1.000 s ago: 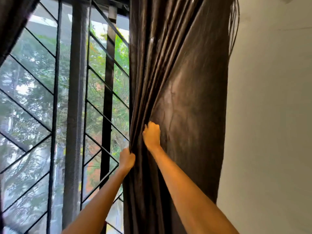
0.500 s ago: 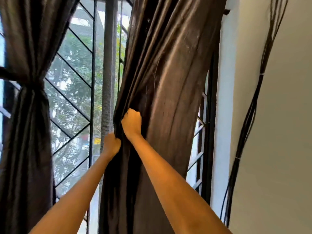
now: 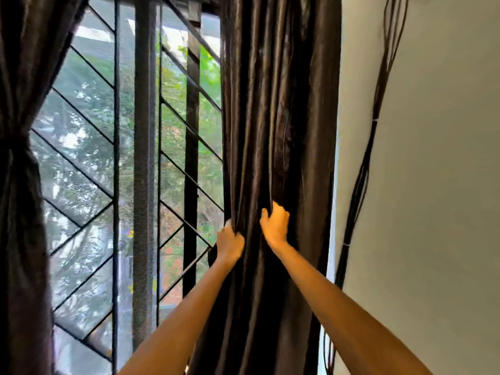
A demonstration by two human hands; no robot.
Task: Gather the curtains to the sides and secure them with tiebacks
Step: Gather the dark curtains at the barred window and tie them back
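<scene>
Right curtain (image 3: 273, 117) vertical, in hands (image 3: 253, 234)

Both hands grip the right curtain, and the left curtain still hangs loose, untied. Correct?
Not quite. Both hands, left and right, do grip the right curtain, but the head view shows the left curtain already cinched at its middle, not loose.

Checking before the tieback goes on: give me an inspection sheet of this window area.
Surface: nothing seen; no table or floor in view.
Job's things: right curtain bunched into folds, no tieback visible on it; left curtain already cinched at mid-height.
Clutter: nothing seen.
Hands: left hand and right hand both grip the right curtain's folds.
Cables: bundle of dark cables runs down the wall.
Surroundings: window grille, trees outside.
</scene>
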